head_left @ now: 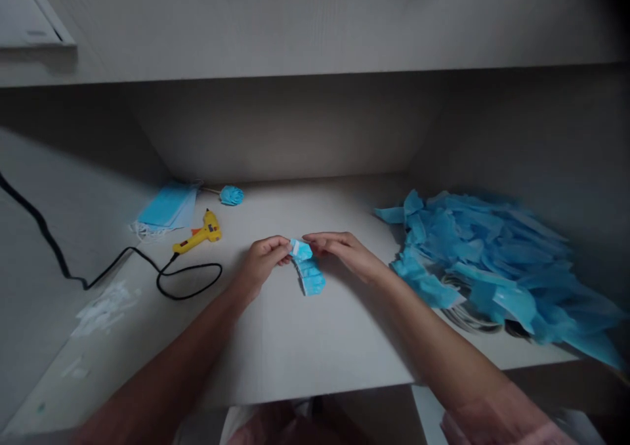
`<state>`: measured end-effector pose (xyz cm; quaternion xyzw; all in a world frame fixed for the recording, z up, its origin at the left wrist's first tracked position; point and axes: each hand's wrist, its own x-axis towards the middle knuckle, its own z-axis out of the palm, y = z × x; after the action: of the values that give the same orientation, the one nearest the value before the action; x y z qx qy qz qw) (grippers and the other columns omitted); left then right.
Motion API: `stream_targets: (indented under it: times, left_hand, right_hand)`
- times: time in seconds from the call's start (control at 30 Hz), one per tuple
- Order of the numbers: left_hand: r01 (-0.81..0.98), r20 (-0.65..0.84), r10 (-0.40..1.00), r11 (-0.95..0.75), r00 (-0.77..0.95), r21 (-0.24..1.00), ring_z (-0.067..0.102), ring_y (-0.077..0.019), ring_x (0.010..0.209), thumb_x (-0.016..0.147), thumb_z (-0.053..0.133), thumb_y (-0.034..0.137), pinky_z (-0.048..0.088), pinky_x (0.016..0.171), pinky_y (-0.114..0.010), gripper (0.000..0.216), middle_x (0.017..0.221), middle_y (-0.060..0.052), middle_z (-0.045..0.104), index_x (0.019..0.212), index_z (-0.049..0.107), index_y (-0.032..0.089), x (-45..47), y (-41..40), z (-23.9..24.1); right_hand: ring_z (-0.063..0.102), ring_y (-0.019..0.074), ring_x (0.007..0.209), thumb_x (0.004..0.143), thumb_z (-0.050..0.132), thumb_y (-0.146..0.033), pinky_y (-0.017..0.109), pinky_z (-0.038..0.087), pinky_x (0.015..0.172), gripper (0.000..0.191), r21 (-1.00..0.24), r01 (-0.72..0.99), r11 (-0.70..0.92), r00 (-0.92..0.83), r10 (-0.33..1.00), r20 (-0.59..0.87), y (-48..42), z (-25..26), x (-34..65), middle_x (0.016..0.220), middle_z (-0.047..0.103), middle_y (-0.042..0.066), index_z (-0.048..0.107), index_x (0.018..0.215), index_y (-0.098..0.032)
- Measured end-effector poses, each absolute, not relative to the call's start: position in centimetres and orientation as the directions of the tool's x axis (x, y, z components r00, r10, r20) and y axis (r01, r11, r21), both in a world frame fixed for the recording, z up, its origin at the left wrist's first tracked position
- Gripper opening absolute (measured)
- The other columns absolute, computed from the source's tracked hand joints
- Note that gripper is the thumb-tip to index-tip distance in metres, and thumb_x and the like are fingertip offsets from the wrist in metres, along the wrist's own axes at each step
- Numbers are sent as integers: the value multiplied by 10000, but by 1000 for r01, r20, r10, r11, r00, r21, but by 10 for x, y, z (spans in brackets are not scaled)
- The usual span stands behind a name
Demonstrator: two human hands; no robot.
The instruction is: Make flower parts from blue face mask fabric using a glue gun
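My left hand (268, 256) pinches the upper end of a pleated light-blue strip of face-mask fabric (312, 277) between thumb and fingers. The top of the strip is folded over, and its lower part hangs down towards the table. Just right of the fold is my right hand (344, 249), its fingers stretched out towards the strip. Its fingertips are close to the fabric; whether they touch it I cannot tell. The thumb of that hand is partly hidden.
A yellow glue gun (199, 233) with a black cord (189, 269) lies left. Behind it are stacked blue face masks (167, 207) and a rolled blue fabric flower (231, 195). White scraps (105, 310) lie front left. A large blue fabric pile (482, 241) covers the right side.
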<state>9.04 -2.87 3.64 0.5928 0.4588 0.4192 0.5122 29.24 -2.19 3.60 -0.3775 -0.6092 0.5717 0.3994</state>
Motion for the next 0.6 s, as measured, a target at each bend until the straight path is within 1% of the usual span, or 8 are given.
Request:
stream_targets:
  times: [0.03,0.1,0.17,0.27,0.37,0.5,0.57,0.6]
  left_hand:
    - [120,21,970,-51,243,991,496,-113,597,742,585,376,409,591,-239,229,605,0,562,686,608,155,90,-30,36]
    - [128,20,963,-57,270,990,486,-108,587,739,588,373,403,583,-236,228,595,10,545,667,593,157,91,-31,33]
    - [139,30,959,-73,283,988,469,-102,570,729,596,371,389,563,-232,230,579,21,520,642,570,159,93,-30,29]
    - [153,39,957,-86,286,984,462,-101,566,714,600,364,386,562,-234,222,579,26,505,636,556,161,95,-29,25]
    - [146,35,961,-78,275,986,478,-105,582,710,603,353,402,583,-240,202,596,22,525,659,578,160,95,-29,24]
    - [105,40,973,-66,227,992,500,-110,600,764,564,336,423,609,-243,192,616,10,557,698,606,161,93,-29,27]
    - [121,87,985,-105,147,987,506,-115,608,791,530,307,422,612,-246,175,629,7,565,717,604,166,92,-29,28]
    - [161,143,985,-157,94,974,507,-118,616,797,523,288,419,614,-247,161,636,7,565,715,598,170,92,-30,29]
  right_hand:
    - [601,174,862,805,625,-373,328,453,814,271,-998,-1,59,-405,913,54,-22,37,293,904,708,58,745,969,-195]
    - [604,172,851,812,621,-375,330,455,818,263,-999,-1,51,-430,902,47,-23,37,292,905,714,63,747,943,-185]
    - [587,152,770,801,641,-377,309,450,767,248,-999,3,38,-437,899,33,-25,36,289,822,697,48,741,873,-163]
    - [507,109,626,758,686,-372,272,409,657,228,-1000,17,22,-407,913,13,-27,34,284,653,607,-5,709,753,-145]
    - [442,88,569,728,704,-376,258,369,603,238,-1000,8,9,-379,925,5,-27,31,280,590,541,-32,681,695,-142]
    - [462,95,589,714,709,-398,267,382,620,255,-1000,-15,17,-343,939,21,-27,30,278,623,567,-19,679,702,-145]
    - [485,103,606,715,708,-402,273,396,632,256,-999,-17,28,-302,953,31,-28,29,277,651,592,-7,684,718,-148]
    - [493,107,611,721,704,-402,274,400,634,254,-999,-11,40,-281,959,41,-28,28,277,660,600,-3,687,728,-149]
